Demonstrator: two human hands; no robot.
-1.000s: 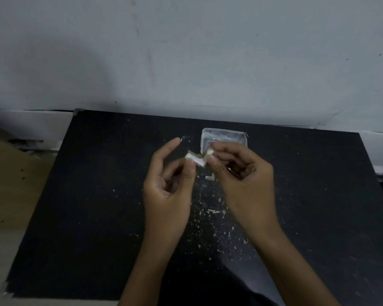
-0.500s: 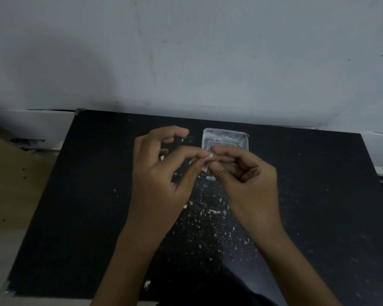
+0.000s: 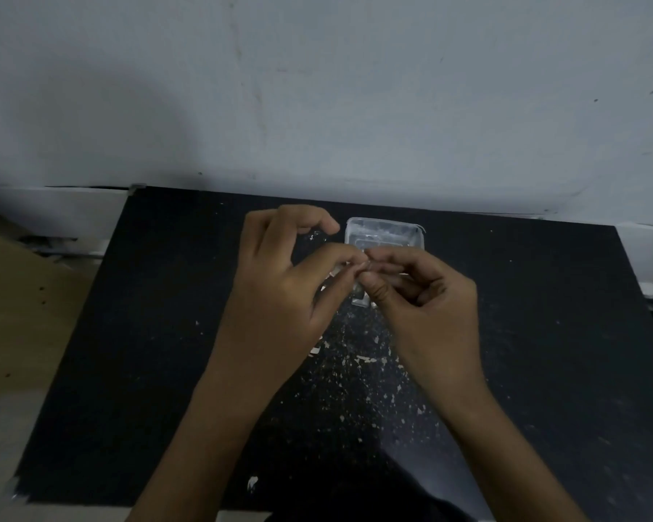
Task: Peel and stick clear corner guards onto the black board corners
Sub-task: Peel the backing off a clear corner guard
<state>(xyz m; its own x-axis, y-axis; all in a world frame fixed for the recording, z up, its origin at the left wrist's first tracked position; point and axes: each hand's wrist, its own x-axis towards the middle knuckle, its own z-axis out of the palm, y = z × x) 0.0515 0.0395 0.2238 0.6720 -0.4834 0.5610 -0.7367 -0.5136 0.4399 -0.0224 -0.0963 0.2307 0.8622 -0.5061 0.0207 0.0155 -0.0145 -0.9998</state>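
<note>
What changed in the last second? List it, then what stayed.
The left hand rolled its back toward the camera and closed in, its fingertips now meeting those of the right hand. The white corner guard, plain between them a second ago, is now almost hidden by the fingers; both hands seem to pinch it. The clear plastic box, the black board and the paper flecks stayed put.

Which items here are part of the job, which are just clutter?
Job: large matte black board; small clear corner guard pinched between both hands, left, right; clear plastic box.
Clutter: pale paper flecks; white scrap.
</note>
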